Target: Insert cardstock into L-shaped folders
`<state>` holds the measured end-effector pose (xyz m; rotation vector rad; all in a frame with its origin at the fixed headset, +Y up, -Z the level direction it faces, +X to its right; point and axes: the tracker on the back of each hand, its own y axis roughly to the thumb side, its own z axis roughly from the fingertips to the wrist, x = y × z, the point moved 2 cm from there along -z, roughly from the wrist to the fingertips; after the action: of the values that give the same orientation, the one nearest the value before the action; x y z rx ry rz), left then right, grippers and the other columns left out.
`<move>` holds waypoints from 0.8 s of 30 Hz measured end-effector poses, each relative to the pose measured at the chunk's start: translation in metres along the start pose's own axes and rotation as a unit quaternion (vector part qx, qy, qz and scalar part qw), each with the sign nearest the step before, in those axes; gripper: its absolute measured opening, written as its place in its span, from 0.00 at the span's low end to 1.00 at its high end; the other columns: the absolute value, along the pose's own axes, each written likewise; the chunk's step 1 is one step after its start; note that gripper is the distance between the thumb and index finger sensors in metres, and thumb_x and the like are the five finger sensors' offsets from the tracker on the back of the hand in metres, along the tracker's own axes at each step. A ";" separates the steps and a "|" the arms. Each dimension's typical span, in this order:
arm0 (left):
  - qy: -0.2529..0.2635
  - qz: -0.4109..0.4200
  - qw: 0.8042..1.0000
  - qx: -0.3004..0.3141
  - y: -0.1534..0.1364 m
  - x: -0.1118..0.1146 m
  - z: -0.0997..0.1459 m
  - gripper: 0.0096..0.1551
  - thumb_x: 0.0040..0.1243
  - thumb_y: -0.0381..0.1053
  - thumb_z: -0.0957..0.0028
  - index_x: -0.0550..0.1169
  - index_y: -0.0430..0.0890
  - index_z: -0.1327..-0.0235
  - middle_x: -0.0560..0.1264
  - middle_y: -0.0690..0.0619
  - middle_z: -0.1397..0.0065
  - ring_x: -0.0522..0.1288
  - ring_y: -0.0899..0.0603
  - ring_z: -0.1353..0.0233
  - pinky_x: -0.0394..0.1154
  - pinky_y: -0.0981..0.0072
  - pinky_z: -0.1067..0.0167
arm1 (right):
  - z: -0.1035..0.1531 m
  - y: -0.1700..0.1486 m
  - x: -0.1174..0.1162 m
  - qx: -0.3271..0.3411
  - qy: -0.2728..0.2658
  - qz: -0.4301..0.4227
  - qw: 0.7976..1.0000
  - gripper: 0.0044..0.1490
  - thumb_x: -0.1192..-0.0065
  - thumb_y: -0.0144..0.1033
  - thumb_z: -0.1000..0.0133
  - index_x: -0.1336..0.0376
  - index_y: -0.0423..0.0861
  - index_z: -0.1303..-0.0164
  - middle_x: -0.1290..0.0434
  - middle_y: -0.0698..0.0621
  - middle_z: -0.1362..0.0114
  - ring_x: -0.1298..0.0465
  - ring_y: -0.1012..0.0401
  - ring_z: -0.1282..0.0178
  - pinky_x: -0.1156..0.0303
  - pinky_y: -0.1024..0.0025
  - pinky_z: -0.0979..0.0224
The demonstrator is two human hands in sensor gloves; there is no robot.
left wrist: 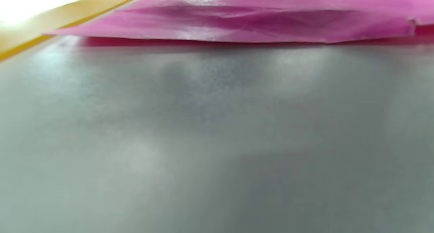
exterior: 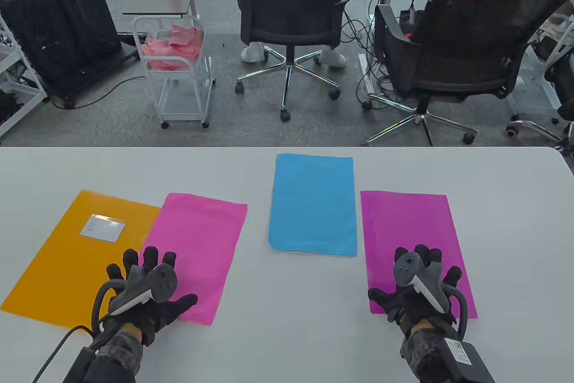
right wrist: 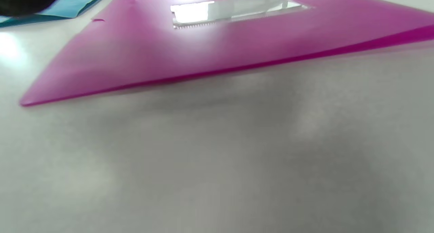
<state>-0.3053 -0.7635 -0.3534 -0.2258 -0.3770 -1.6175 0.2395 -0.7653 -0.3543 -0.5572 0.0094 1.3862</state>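
Observation:
An orange folder (exterior: 67,257) with a white label lies at the left of the table. A pink sheet (exterior: 202,239) overlaps its right edge. A blue sheet (exterior: 314,203) lies in the middle, and a magenta folder (exterior: 408,226) lies at the right. My left hand (exterior: 161,280) rests flat with fingers spread on the near end of the pink sheet, at the orange folder's edge. My right hand (exterior: 399,275) rests flat, fingers spread, on the magenta folder's near end. The left wrist view shows the pink sheet (left wrist: 237,19) and orange folder (left wrist: 51,16). The right wrist view shows the magenta folder (right wrist: 203,53) with a clear label window (right wrist: 234,9).
The grey table (exterior: 287,333) ends at its far edge (exterior: 179,148). Beyond it stand two black office chairs (exterior: 291,10) and a white cart (exterior: 175,64) holding pink sheets. The blue sheet's corner (right wrist: 78,2) shows in the right wrist view.

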 end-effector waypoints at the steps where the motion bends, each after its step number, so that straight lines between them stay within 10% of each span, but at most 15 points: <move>1: -0.004 0.005 1.000 0.001 0.000 0.000 0.000 0.65 0.31 0.91 0.57 0.30 0.51 0.25 0.26 0.36 0.21 0.28 0.15 0.26 0.30 0.15 0.46 | 0.000 -0.004 0.002 -0.003 0.002 -0.019 1.000 0.68 0.48 0.82 0.69 0.83 0.68 0.40 0.88 0.57 0.25 0.87 0.57 0.25 0.86 0.36 0.25; 11: 0.001 0.031 1.000 0.001 -0.001 -0.004 0.001 0.64 0.32 0.90 0.56 0.31 0.51 0.25 0.27 0.36 0.21 0.28 0.16 0.26 0.30 0.15 0.46 | -0.013 -0.084 0.007 -0.184 -0.015 -0.193 0.964 0.69 0.39 0.76 0.65 0.76 0.61 0.34 0.75 0.49 0.19 0.68 0.46 0.18 0.57 0.36 0.19; 24: -0.006 0.038 0.999 -0.011 -0.006 -0.004 0.002 0.64 0.33 0.89 0.55 0.31 0.50 0.25 0.27 0.35 0.21 0.29 0.16 0.26 0.30 0.16 0.46 | -0.019 -0.115 0.000 -0.311 0.048 -0.134 0.940 0.75 0.30 0.66 0.72 0.65 0.41 0.31 0.48 0.38 0.30 0.39 0.46 0.38 0.34 0.53 0.43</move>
<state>-0.3108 -0.7587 -0.3541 -0.2632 -0.3549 -1.5466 0.3517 -0.7813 -0.3287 -1.1094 -0.4254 1.0791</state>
